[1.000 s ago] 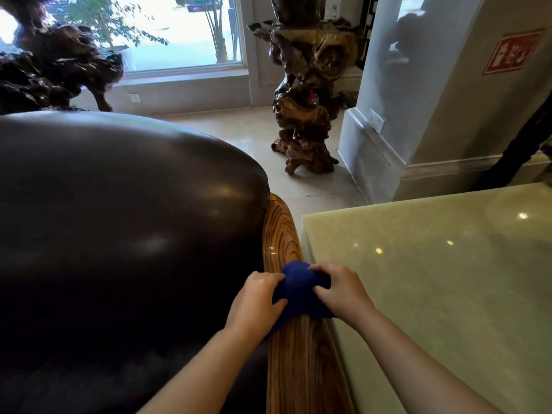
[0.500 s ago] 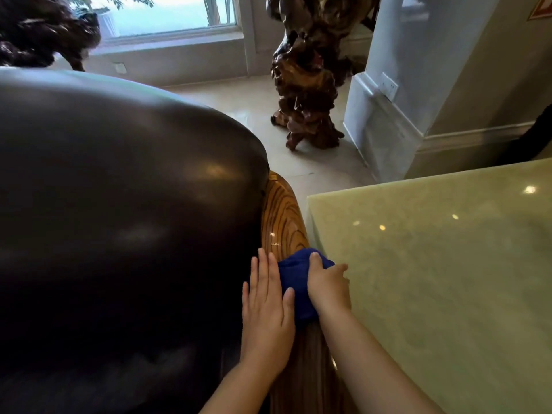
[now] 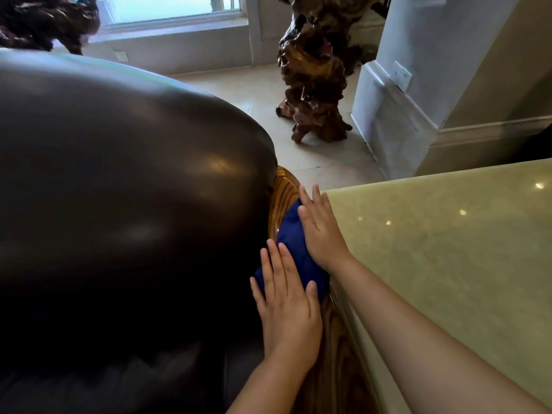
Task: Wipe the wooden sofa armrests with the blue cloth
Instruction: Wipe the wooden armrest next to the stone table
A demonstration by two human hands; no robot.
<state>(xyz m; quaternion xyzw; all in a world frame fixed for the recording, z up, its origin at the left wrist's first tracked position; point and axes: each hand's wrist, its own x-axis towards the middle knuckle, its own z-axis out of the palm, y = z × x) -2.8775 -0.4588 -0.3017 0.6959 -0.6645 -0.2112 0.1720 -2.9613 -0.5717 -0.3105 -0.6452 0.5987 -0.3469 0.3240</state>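
One blue cloth (image 3: 294, 249) lies bunched on the single wooden armrest (image 3: 285, 186) in view, a grained, rounded rail running away from the camera. The cloth covers the middle of the rail; bare wood shows beyond it at the far curved end and again nearer the camera beneath the wrists.

The rail is hemmed in closely. On its left the dark leather sofa cushion (image 3: 125, 180) bulges right up against it. On its right the pale green stone surface (image 3: 448, 249) stands just beside it, with only a thin gap between the two edges.

Two hands work the cloth. The left hand (image 3: 288, 306) lies flat on the near part of the cloth, fingers straight and slightly spread. The right hand (image 3: 321, 231) presses the far part, fingers straight and close together, reaching past the cloth toward the rail's end. Neither grip curls around the fabric.

One gnarled root sculpture (image 3: 313, 70) stands on the tiled floor (image 3: 257, 94) beyond.
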